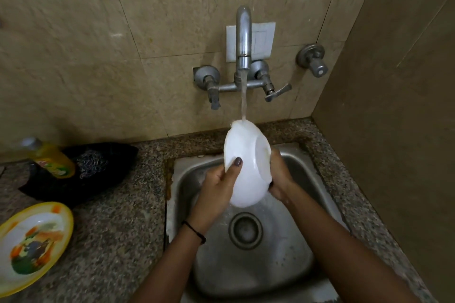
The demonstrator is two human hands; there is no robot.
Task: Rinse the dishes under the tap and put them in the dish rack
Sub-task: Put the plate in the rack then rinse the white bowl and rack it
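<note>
While water from the curved steel tap [243, 39] strikes its upper rim, the left hand [216, 186] and right hand [279, 177] grip a white plastic bowl [246, 167] tilted above the steel sink [300, 248]; rinsing is under way, racking remains, and a yellow-rimmed printed plate [32, 246] waits on the speckled table [118, 229].

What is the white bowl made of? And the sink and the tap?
The white bowl looks like plastic: smooth, matte, slightly see-through, though that is uncertain. The sink looks like brushed steel, grey with a dull shine. The tap looks like metal too, silvery but dulled.
</note>
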